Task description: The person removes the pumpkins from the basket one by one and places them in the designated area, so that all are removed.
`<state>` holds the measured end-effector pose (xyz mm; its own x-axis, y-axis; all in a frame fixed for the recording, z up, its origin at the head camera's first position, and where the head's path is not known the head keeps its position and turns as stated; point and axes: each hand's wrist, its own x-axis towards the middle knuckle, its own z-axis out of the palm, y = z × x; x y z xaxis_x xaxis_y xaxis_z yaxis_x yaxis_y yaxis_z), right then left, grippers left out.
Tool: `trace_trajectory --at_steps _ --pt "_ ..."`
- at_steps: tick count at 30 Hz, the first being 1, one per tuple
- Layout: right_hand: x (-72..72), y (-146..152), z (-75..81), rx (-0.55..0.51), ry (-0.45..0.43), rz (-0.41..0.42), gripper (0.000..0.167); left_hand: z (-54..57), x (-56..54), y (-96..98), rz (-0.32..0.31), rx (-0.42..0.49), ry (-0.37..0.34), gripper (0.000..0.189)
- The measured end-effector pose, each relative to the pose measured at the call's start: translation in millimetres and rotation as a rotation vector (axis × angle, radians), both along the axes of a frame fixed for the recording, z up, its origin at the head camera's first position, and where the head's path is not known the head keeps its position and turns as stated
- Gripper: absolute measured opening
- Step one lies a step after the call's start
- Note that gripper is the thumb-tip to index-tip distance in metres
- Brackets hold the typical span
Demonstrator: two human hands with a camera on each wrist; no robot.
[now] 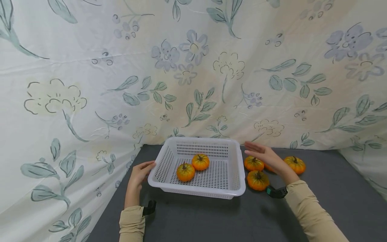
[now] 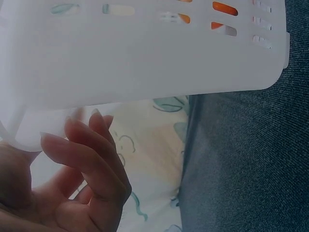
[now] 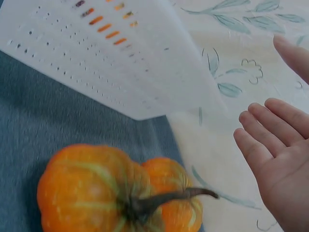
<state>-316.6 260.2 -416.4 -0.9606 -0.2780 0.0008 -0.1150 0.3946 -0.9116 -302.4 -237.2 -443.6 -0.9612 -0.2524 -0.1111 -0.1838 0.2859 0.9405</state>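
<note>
A white plastic basket [image 1: 196, 191] with slotted walls holds two small orange pumpkins [image 1: 185, 172]. At its left rim is my left hand [image 1: 140, 174]; the left wrist view has the thumb at the rim of the basket [image 2: 145, 67] and the fingers bent beneath it. My right hand [image 1: 263, 156] hovers beside the right rim, fingers extended and nothing held. In the right wrist view its palm [image 3: 285, 169] shows, apart from the basket [image 3: 120, 72]. Below that hand sit more pumpkins [image 1: 258, 180], one partly hidden by it.
Another pumpkin [image 1: 295, 165] lies right of my right forearm. The dark grey tabletop [image 1: 193, 222] ends at the back against a hanging cloth [image 1: 193, 84] printed with flowers and leaves. Each wrist wears a black band [image 1: 276, 192].
</note>
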Motion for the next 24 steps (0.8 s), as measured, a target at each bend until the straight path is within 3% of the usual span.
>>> trace_trajectory --at_steps 17,24 --pt "-18.8 -41.0 12.3 -0.045 0.056 0.050 0.068 -0.6 0.3 -0.5 -0.001 0.003 -0.005 0.047" --pt "-24.4 -54.6 14.5 -0.048 0.043 0.033 0.068 -0.3 -0.5 -0.1 -0.004 0.005 -0.004 0.047"
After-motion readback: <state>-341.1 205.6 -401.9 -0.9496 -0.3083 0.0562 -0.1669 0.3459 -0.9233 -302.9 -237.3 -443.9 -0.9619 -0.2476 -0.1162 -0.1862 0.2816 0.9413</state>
